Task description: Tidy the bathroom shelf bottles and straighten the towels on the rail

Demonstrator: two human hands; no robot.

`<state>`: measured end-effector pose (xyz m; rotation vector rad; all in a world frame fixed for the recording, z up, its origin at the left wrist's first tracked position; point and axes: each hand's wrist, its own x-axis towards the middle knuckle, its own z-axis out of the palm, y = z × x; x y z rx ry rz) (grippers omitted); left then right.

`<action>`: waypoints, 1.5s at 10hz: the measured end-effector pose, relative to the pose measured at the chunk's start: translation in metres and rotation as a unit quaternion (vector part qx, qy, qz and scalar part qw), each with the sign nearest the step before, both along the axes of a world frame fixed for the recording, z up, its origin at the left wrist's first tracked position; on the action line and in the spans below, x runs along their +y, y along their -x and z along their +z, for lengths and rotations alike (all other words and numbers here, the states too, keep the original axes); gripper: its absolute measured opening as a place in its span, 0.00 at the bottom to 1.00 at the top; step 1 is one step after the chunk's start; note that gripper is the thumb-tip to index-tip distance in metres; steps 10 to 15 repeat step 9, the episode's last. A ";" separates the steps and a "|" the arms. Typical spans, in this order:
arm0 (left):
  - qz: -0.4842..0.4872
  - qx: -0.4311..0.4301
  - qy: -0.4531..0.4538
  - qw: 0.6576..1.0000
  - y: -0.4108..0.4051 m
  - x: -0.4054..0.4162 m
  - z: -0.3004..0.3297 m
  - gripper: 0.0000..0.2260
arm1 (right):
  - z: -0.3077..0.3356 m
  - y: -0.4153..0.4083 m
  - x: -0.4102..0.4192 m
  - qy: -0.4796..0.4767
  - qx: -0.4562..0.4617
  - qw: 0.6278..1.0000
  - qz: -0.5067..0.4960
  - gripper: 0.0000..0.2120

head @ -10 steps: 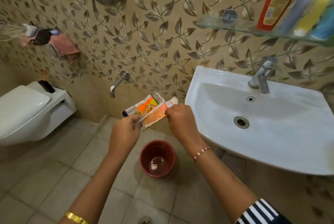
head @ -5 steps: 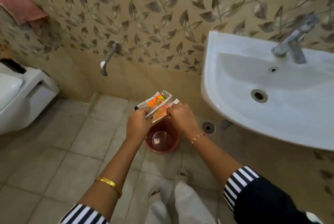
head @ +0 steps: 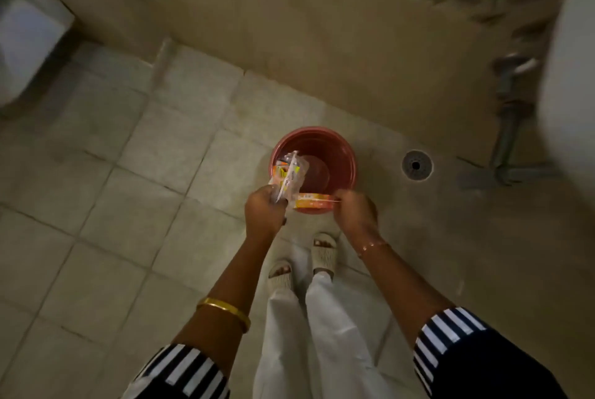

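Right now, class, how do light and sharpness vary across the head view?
Head view: dim and yellowish overall; hands, wrapper and red bucket fairly sharp at centre; the white basin and pipes on the right smear with motion blur.

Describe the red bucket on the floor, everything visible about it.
The round red plastic bucket stands upright on the beige tiled floor, close to the wall and left of the round floor drain. It is open-topped with a smooth rim; its inside looks nearly empty. Both hands hold packaging above it, covering its near rim.

Home bathroom (toilet (head: 29, 44), floor drain (head: 417, 165))
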<state>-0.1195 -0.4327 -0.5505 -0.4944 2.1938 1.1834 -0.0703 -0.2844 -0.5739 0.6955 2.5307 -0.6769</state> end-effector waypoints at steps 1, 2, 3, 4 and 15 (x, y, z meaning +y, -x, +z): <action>0.088 -0.070 -0.036 0.993 0.008 0.011 -0.041 0.03 | -0.044 0.008 0.008 0.035 -0.026 0.995 -0.087 0.09; 0.154 -0.107 -0.064 0.980 0.017 0.025 -0.081 0.04 | -0.082 0.021 0.015 0.080 -0.019 0.983 -0.163 0.06; 0.193 -0.142 -0.096 0.966 0.023 0.039 -0.112 0.06 | -0.115 0.033 0.020 0.144 -0.014 0.956 -0.256 0.06; 0.208 -0.173 -0.145 0.952 0.028 0.050 -0.131 0.13 | -0.133 0.038 0.023 0.249 -0.048 0.898 -0.360 0.11; 0.185 -0.185 -0.156 0.952 0.001 0.047 -0.075 0.08 | -0.081 0.015 0.024 0.281 -0.047 0.887 -0.363 0.09</action>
